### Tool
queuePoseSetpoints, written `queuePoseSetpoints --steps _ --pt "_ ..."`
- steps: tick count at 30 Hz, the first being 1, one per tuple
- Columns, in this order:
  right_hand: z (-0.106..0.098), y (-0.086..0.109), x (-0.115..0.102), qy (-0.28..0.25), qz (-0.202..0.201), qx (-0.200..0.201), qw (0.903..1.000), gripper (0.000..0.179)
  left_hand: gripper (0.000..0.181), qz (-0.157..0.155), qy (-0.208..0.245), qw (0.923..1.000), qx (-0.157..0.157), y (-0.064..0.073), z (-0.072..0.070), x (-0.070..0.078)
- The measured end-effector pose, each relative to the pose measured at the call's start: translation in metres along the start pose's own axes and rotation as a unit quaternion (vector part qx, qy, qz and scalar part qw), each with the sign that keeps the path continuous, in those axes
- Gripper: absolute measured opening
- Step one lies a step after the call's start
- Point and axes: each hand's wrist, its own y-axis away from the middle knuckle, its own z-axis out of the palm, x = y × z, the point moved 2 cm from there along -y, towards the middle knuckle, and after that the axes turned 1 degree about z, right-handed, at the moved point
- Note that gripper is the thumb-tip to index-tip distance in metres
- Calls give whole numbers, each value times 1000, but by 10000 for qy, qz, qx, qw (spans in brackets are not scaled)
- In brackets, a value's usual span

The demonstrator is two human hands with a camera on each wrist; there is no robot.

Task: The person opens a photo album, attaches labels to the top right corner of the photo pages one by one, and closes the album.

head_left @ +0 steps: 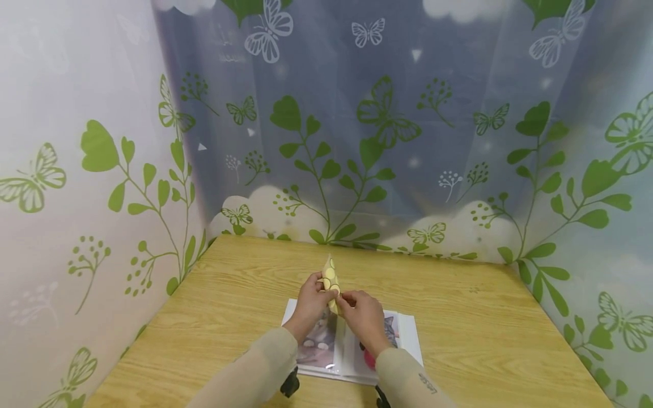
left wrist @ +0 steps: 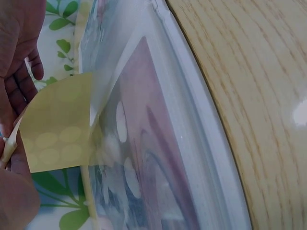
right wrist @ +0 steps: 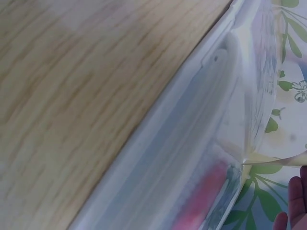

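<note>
The open album (head_left: pixel 411 340) lies on the desk (head_left: pixel 219 306), and the yellow sheet (head_left: pixel 330 274) with pale round spots is held up above the album's far edge, near its central fold. The left hand (head_left: pixel 310 300), above the album's left page, grips the sheet between thumb and fingers, while the right hand (head_left: pixel 364 317), above the album's right page, pinches the sheet's lower end

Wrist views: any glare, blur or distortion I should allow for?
Left wrist: white glare on the table at right; the open album looks soft, its edge bowing, likely lens distortion. Right wrist: pale glare on the table at top; the album looks hazy.
</note>
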Motion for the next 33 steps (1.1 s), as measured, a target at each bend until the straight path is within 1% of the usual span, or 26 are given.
queuePoseSetpoints --steps 3,6,10,12,16,19,22,24,27,29,33 --pt "-1 -1 0 -20 76 -161 9998 23 48 -27 -92 10000 17 0 0 0" --pt "-1 -1 -1 -14 7 -161 9999 21 46 59 -255 9997 27 -1 0 1" --pt "-2 -1 -3 122 -180 1 9998 17 42 187 -498 9986 32 -2 0 3" --pt "-1 -1 -3 175 -273 109 9994 16 41 186 -605 9980 45 -2 0 3" --pt "-2 -1 -2 99 -282 242 9993 15 42 238 -763 9968 54 -2 0 3" --pt "-2 -1 1 -133 -69 131 9998 15 42 271 -742 9969 41 -2 1 4" --pt "-3 -1 5 -421 224 -5 9989 16 44 174 -611 9980 14 -2 1 4" --pt "-4 -1 7 -495 334 13 9982 16 45 112 -527 9985 3 -2 1 4" --pt "-5 -1 7 -446 375 98 9983 14 45 50 -360 9993 -7 -3 2 3" --pt "-6 -1 8 -383 346 132 9986 13 45 53 -319 9995 1 -3 2 2" --pt "-7 -3 10 -341 435 149 9984 14 47 11 -236 9997 14 -4 2 1"
